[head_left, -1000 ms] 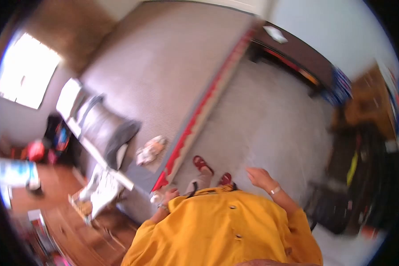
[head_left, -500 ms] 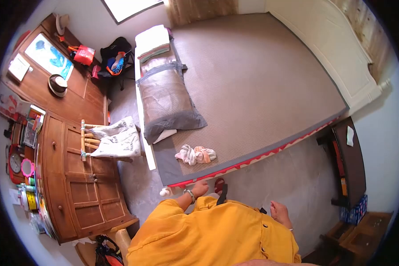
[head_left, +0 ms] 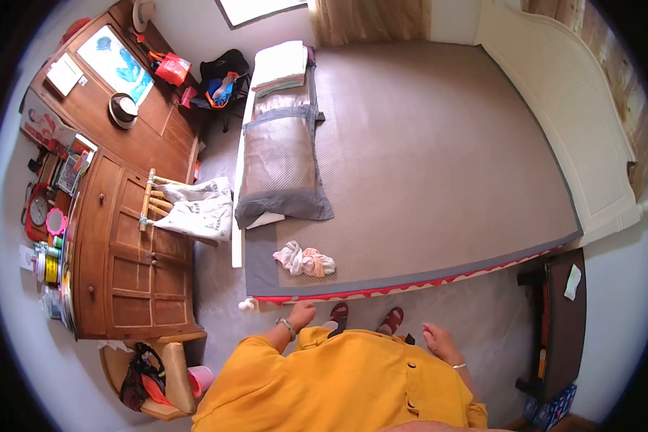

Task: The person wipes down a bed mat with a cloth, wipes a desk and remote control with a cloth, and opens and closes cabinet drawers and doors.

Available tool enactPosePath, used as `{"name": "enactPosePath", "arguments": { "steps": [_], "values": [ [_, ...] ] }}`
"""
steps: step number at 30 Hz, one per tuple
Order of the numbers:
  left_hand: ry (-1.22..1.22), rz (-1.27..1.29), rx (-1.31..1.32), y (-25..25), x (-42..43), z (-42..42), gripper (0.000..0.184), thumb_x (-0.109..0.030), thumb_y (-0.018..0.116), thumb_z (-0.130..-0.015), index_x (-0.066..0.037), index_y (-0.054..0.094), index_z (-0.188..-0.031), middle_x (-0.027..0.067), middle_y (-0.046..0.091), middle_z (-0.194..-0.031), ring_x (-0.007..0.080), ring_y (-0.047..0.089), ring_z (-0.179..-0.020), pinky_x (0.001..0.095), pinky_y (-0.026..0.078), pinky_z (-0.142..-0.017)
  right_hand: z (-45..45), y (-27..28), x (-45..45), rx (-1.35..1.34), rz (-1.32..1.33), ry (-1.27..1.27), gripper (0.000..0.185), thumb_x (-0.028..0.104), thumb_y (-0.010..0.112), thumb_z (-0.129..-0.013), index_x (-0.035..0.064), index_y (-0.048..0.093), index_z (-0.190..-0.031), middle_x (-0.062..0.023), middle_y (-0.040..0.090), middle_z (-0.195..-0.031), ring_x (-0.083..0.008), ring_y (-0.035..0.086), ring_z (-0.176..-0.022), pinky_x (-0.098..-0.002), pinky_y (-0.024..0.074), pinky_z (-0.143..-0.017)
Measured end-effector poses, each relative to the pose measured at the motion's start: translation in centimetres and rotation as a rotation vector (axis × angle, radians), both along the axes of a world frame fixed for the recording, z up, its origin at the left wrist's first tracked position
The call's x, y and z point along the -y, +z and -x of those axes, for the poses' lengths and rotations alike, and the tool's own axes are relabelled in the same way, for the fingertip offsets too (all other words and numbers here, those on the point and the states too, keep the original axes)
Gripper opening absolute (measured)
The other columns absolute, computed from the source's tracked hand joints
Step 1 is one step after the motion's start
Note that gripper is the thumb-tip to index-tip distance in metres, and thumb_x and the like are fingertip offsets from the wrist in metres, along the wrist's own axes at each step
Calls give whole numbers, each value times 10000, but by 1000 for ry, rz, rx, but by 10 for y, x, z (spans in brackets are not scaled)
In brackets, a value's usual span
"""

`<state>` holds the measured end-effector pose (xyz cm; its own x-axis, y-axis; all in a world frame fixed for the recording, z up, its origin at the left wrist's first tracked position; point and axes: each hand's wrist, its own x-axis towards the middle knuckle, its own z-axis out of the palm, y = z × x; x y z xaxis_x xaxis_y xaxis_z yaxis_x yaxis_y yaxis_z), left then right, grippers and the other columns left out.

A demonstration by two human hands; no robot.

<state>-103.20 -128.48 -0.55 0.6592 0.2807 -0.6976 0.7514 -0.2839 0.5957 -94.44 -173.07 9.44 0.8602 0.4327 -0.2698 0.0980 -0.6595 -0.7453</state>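
My left hand [head_left: 302, 315], a bracelet at its wrist, hangs just in front of the near edge of the bed [head_left: 439, 165]. Its fingers are curled in, and nothing shows in them. My right hand [head_left: 441, 341] is held to the right of my yellow garment [head_left: 324, 374], fingers loosely closed with no object visible. A crumpled pale pink and white cloth [head_left: 306, 260] lies on the mat at the bed's near left corner, nearest to my left hand. Behind it rests a brown pillow [head_left: 281, 165] with grey edging. Folded white bedding [head_left: 279, 65] is stacked farther back.
On the left stand a wooden cabinet [head_left: 133, 259] and a bamboo chair draped with a pale cloth [head_left: 198, 209]. A wooden seat [head_left: 169, 381] holding a bag is at lower left. To the right is a dark low cabinet [head_left: 565, 324]. The white headboard [head_left: 554, 93] borders the bed.
My view has turned, so the furniture on the left sits farther right. Both red-brown shoes now show between my hands. The cloth and pillow lie as before; both hands still hang low.
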Motion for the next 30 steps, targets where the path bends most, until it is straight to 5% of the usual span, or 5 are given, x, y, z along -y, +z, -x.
{"name": "enactPosePath", "arguments": {
  "steps": [15,19,23,27,30],
  "values": [
    [450,217,-69,-10,82,55,437,-191,562,-819,33,566,-1194,138,668,-946,179,652,-737,306,522,-673,-336,90,14,469,270,396,237,164,566,-837,23,635,-1014,-200,649,-896,-386,615,-840,-426,497,-731],
    [56,-110,109,-102,63,89,353,-204,548,-805,10,628,-1073,132,663,-860,190,640,-705,307,515,-661,-392,36,-47,481,899,487,290,160,548,-818,26,631,-1062,-169,650,-958,-305,640,-823,-400,513,-754],
    [569,263,29,-41,65,44,345,-195,538,-839,4,588,-1117,61,619,-783,137,581,-669,276,470,-595,-333,-18,-166,-320,-235,-263,322,147,545,-814,29,623,-1104,-114,636,-897,-132,610,-767,-287,506,-640],
    [752,298,25,-29,48,29,405,-204,544,-862,-2,540,-1213,24,605,-817,102,569,-688,251,452,-578,-266,-106,-225,131,188,712,348,196,571,-820,65,618,-1138,-168,652,-998,-283,632,-897,-386,499,-828],
    [707,203,0,-51,28,33,413,-187,541,-837,-3,549,-1207,100,628,-821,182,595,-720,308,470,-640,-232,-119,-270,-8,182,776,345,195,590,-812,46,624,-1121,-190,644,-1051,-341,601,-994,-414,458,-917]
  ]
}}
